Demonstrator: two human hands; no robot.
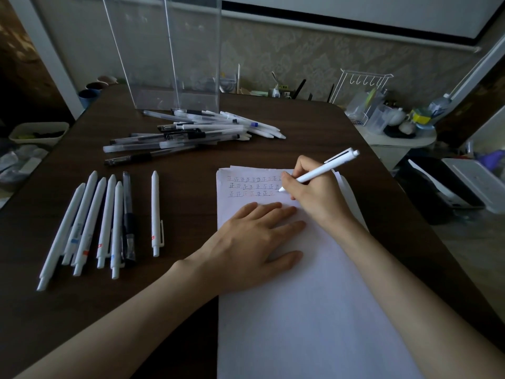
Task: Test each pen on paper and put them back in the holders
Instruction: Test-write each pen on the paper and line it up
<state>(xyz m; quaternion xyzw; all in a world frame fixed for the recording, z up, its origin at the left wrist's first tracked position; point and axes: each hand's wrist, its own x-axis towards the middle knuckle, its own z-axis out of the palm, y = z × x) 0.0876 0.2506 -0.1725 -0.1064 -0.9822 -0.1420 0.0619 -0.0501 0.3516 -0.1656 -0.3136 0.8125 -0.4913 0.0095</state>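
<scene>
My right hand (311, 192) grips a white click pen (328, 168), its tip touching the white paper (308, 310) at the end of the third row of small written marks (254, 186). My left hand (254, 244) lies flat on the paper, fingers spread, holding nothing. A loose pile of pens (191, 132) lies at the back of the dark table (177, 187). To the left, a row of several white pens and one black pen (101, 222) lies side by side, with a single white pen (155, 212) apart. Two tall clear holders (169, 50) stand behind the pile.
The table's right edge runs close to the paper. A white wire rack (358, 88) and cluttered containers stand on a side table (396, 138) at the right. Cups (93, 88) sit beyond the far left corner, and a white tray (38, 132) lies beyond the left edge.
</scene>
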